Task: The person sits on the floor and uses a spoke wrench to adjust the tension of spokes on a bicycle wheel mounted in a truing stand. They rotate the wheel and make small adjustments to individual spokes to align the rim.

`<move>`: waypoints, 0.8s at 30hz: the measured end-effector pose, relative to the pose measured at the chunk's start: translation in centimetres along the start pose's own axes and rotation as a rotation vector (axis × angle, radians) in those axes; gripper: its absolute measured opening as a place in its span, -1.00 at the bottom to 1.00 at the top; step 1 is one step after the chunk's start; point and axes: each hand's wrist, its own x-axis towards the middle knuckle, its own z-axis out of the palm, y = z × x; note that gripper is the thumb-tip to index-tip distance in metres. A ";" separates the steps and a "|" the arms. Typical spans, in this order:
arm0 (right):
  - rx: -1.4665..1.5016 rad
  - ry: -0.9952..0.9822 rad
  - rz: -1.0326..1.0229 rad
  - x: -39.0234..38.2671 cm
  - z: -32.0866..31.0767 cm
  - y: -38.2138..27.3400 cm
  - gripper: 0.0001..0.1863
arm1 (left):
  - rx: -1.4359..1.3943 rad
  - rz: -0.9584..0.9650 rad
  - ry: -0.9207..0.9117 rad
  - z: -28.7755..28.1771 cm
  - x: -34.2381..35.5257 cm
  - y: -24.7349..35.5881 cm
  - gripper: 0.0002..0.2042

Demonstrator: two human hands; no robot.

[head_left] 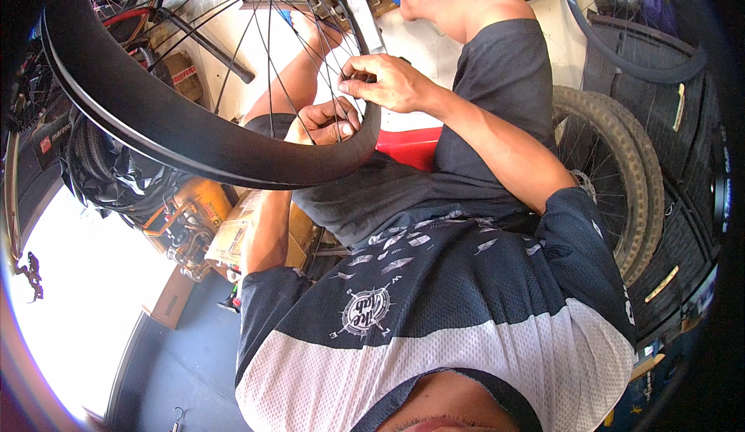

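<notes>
A black bicycle wheel with a deep rim and thin spokes fills the upper left, held over my bent legs. My left hand reaches up behind the rim, its fingers curled at the spokes just inside it. My right hand is a little higher, at the rim's right side, thumb and forefinger pinched at a spoke. Whether either hand also holds a small part is too small to tell. Below the wheel, a red object shows between my thighs.
Knobby tyres on a spoked wheel lean at my right beside black tyres. At left are black bagged coils, a yellow compressor-like machine and cardboard boxes. More bicycle parts crowd the upper edge.
</notes>
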 end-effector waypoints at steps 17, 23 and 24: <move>-0.065 0.012 0.011 -0.2 -0.3 -0.5 -0.68 | -0.050 0.012 -0.019 -0.2 0.1 -0.4 -0.78; -0.035 0.008 0.004 -0.2 -0.3 -0.4 -0.68 | 0.038 0.006 -0.004 -0.4 0.2 -0.7 -0.81; -0.022 0.011 0.000 -0.3 -0.3 -0.4 -0.67 | 0.054 -0.007 -0.005 -0.7 0.2 -1.0 -0.81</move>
